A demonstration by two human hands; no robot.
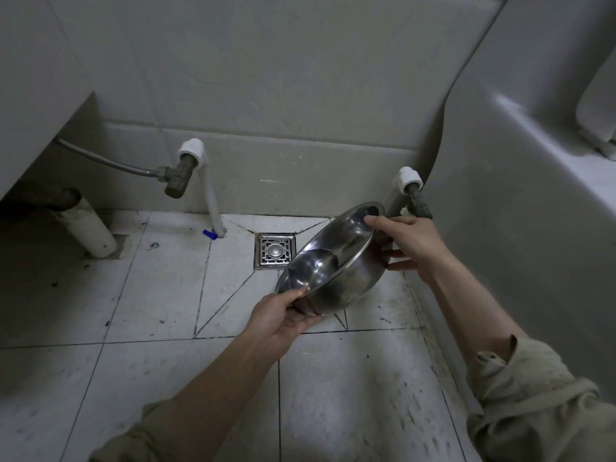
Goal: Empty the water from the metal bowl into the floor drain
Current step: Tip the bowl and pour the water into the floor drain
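A shiny metal bowl (333, 258) hangs tilted steeply above the white tiled floor, its open side turned left toward the square metal floor drain (275, 251). The bowl's lower rim is just right of the drain. My left hand (283, 316) grips the near, lower rim, thumb inside. My right hand (411, 243) holds the far, upper rim with fingers behind the bowl. No stream of water shows in this frame, and the bowl's inside looks bare.
A white toilet base (500, 211) stands close on the right. Two wall valves (181, 175) (418, 201) with white pipes flank the drain. A thick white drain pipe (86, 228) slants under a cabinet at left. The tiles are stained.
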